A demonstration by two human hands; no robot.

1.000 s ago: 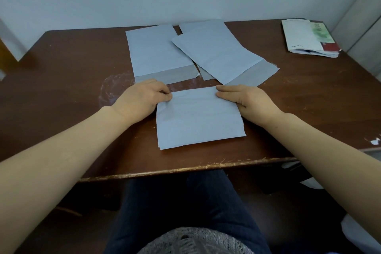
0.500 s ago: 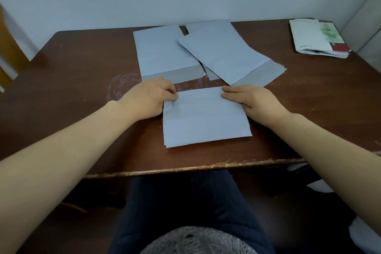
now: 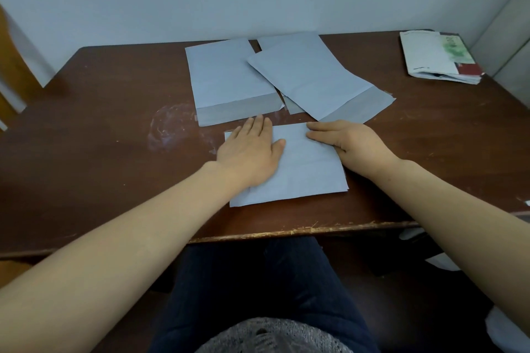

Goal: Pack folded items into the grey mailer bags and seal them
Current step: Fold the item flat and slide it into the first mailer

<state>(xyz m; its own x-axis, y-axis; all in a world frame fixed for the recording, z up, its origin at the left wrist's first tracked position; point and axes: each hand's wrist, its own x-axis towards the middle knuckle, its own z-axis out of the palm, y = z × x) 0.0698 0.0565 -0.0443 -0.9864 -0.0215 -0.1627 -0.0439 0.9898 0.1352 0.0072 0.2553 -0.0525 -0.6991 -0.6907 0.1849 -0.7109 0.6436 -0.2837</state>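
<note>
A grey mailer bag (image 3: pixel 307 172) lies flat near the table's front edge, its flap folded over. My left hand (image 3: pixel 252 149) rests palm down on its left half, fingers spread and flat. My right hand (image 3: pixel 350 140) presses on the bag's upper right corner with fingers extended leftward. Behind it lie more grey mailers with flaps unfolded: one (image 3: pixel 229 80) on the left, another (image 3: pixel 312 74) angled on the right, partly covering a third.
The brown wooden table (image 3: pixel 100 137) has a pale scuff mark left of the bags. A stack of papers and booklets (image 3: pixel 436 57) sits at the far right corner. A wooden chair edge shows at far left.
My left hand has opened from a curled grip at the bag's top left corner and now lies flat across the bag. The right hand has stayed at the top right.
</note>
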